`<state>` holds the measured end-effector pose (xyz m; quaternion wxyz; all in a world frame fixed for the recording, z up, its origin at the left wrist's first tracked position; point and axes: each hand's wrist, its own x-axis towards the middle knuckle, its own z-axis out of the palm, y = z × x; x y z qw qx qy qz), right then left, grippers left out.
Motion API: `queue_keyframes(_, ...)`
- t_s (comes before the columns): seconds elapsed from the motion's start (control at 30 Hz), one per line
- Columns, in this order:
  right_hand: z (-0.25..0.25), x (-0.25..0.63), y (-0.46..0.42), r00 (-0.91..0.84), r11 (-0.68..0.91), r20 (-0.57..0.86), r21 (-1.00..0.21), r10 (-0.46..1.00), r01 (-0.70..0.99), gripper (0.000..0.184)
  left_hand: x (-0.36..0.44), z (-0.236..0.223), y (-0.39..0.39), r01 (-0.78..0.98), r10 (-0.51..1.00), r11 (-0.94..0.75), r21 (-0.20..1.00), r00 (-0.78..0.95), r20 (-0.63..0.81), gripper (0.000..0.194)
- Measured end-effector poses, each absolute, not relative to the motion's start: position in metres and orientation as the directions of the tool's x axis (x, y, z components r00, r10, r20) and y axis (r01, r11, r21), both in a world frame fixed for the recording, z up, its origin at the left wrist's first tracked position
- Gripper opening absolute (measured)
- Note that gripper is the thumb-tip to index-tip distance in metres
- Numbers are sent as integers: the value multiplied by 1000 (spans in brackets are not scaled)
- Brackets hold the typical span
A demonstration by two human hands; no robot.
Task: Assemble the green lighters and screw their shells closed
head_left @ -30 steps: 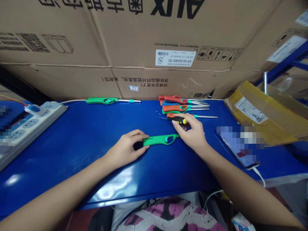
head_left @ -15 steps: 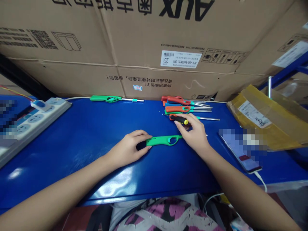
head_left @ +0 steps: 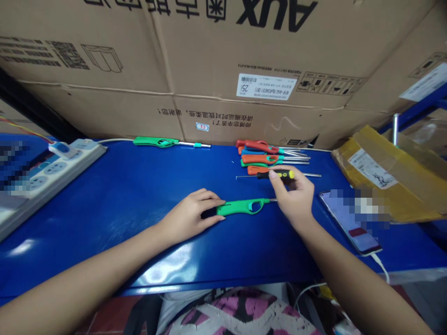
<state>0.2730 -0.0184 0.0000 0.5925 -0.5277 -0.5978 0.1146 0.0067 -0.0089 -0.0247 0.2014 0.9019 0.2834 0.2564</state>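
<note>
My left hand point(head_left: 193, 211) pinches the butt end of a green long-nosed lighter point(head_left: 239, 207) between thumb and fingers. This lighter lies on the blue table, its nozzle pointing right and partly hidden behind my right hand. My right hand point(head_left: 295, 195) grips a hook pick point(head_left: 263, 176) by its black and yellow handle. The pick's thin shaft points left, with a small bent tip, above the table and apart from the green lighter. Just behind it are several red, orange, blue and green lighters point(head_left: 260, 158), heaped with their nozzles to the right.
Another green lighter point(head_left: 155, 142) lies by the large cardboard box point(head_left: 195, 56) at the back. A power strip point(head_left: 52, 179) runs along the left. On the right are a phone point(head_left: 349, 223) with a cable and a yellow-taped package point(head_left: 377, 172). A tiny light sliver point(head_left: 233, 162) rests near the heap.
My right hand has moved right and slightly toward me with the pick, which now lies more level and shows its whole shaft. My left hand still holds the green lighter.
</note>
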Motion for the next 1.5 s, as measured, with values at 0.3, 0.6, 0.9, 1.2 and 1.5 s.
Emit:
queue_keyframes(0.3,2,274,-20,297,275,249,-960,922,-49,27,12,-22,-13,383,642,-726,572,674,364,38)
queue_keyframes(0.6,-2,265,-17,154,163,139,-975,978,-153,29,12,-20,-14,361,728,-673,645,475,494,18)
queue_keyframes(0.9,-3,263,-18,113,149,137,-984,984,-103,30,10,-22,-13,371,727,-679,633,460,510,14)
queue_keyframes(1.2,-3,264,-19,138,172,158,-980,978,-102,26,11,-18,-13,384,687,-721,577,502,525,16)
queue_keyframes(1.5,-3,263,-20,143,190,174,-976,974,-107,26,10,-18,-12,378,668,-737,560,535,517,13)
